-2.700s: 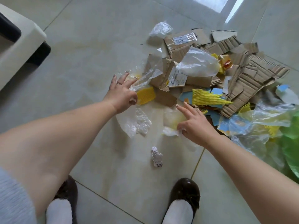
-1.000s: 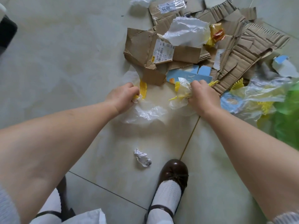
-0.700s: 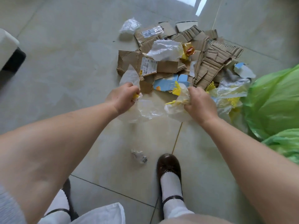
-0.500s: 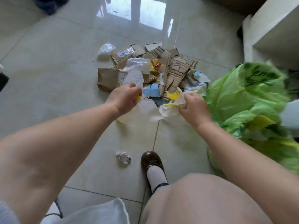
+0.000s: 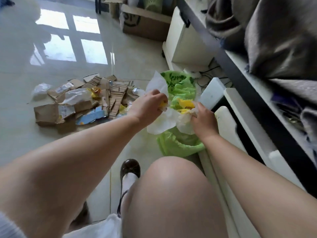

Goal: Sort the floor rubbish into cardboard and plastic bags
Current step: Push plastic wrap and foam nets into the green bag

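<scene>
Both hands had moved away from the pile of torn brown cardboard pieces (image 5: 82, 102) and now hung over the open green plastic bag (image 5: 180, 143). Her left hand (image 5: 147, 107) was squeezed shut on crumpled clear and yellow plastic wrap (image 5: 163, 121). Her right hand (image 5: 203, 121) was squeezed shut on more of the same wrap. The cardboard pile lay on the shiny tiled floor (image 5: 68, 62), left of the bag.

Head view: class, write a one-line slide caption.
Both hands, left and right, hold clear plastic scraps over the open green bag.
</scene>
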